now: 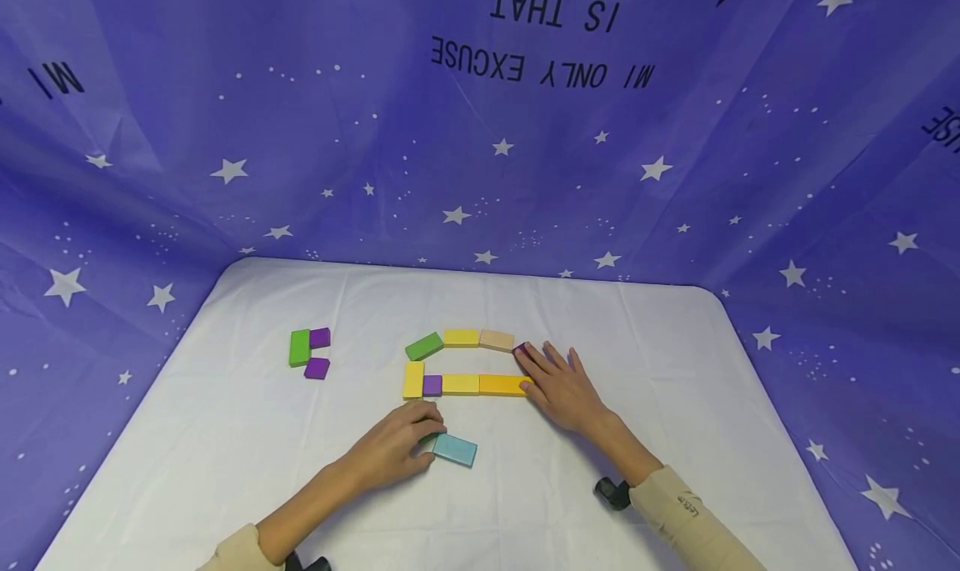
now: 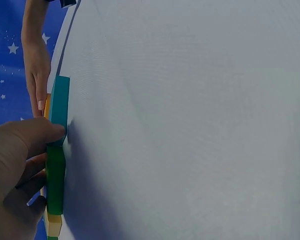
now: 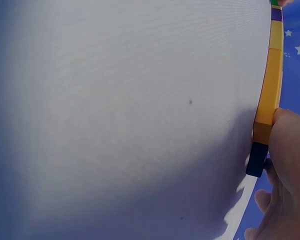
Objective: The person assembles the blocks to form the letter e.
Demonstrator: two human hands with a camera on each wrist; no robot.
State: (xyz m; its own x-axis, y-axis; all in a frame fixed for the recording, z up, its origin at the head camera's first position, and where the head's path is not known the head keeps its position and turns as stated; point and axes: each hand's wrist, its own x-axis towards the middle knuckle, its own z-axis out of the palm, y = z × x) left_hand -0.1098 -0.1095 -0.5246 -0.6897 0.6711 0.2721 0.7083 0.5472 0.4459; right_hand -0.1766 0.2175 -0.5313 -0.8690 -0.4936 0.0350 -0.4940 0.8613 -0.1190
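Note:
My left hand (image 1: 397,446) has its thumb and forefinger at the left end of a teal block (image 1: 454,449), pinching it. In the left wrist view the thumb lies on the teal block (image 2: 60,102), near its seam with a green block (image 2: 55,180); the head view hides that green block beneath the hand. With fingers extended, my right hand (image 1: 562,388) touches a long orange block (image 1: 501,385) with the thumb. Its fingertips reach a purple block (image 1: 521,349), mostly covered. A dark block (image 3: 257,159) adjoins the orange one in the right wrist view.
A yellow block (image 1: 414,379), a small purple block (image 1: 432,385) and another yellow block (image 1: 461,384) continue the lower row. Behind run a green (image 1: 425,346), a yellow (image 1: 461,338) and a beige block (image 1: 497,340). A green block (image 1: 300,348) with two purple blocks lies left.

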